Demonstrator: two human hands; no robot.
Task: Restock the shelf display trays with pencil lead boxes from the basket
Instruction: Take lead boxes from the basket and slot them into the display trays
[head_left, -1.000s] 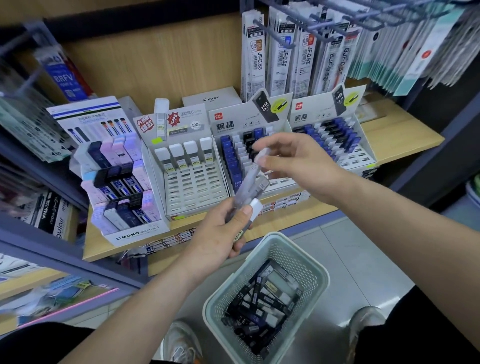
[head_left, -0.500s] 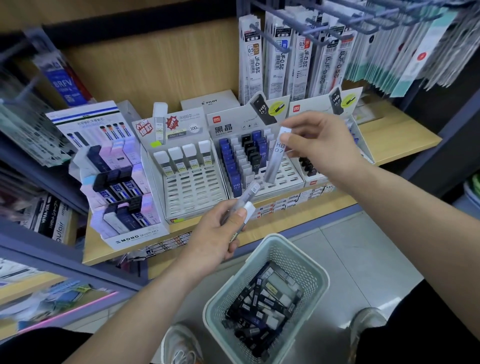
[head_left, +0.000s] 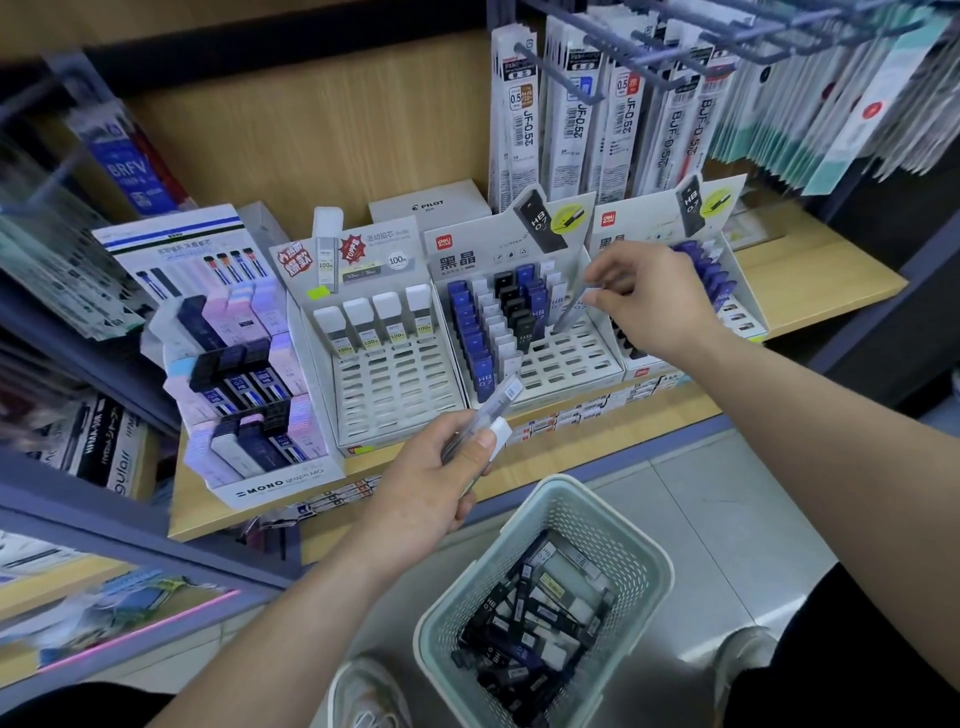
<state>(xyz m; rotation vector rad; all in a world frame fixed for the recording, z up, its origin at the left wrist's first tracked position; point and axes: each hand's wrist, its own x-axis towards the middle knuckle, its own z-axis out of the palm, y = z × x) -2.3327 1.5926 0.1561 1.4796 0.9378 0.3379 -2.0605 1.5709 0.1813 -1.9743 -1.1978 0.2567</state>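
My right hand (head_left: 649, 296) pinches a clear pencil lead box (head_left: 571, 312) by its top end, its lower tip over the right columns of the middle display tray (head_left: 566, 358). That tray holds rows of blue, white and black lead boxes (head_left: 493, 322). My left hand (head_left: 436, 483) grips a few clear lead boxes (head_left: 493, 410) in front of the shelf edge. The pale green basket (head_left: 639, 551) on the floor below holds several dark lead boxes (head_left: 535, 629).
A white tray (head_left: 400, 389) with a few white-capped boxes stands left of the middle one, and a MONO display (head_left: 244, 384) further left. Another tray with blue boxes (head_left: 727, 301) sits behind my right hand. Refill packs (head_left: 571, 114) hang on hooks above. My shoes (head_left: 363, 696) flank the basket.
My right hand took one clear box from the bundle in my left hand, carried it up and right, then lowered it towards the middle tray's slots. My left hand stayed roughly in place.
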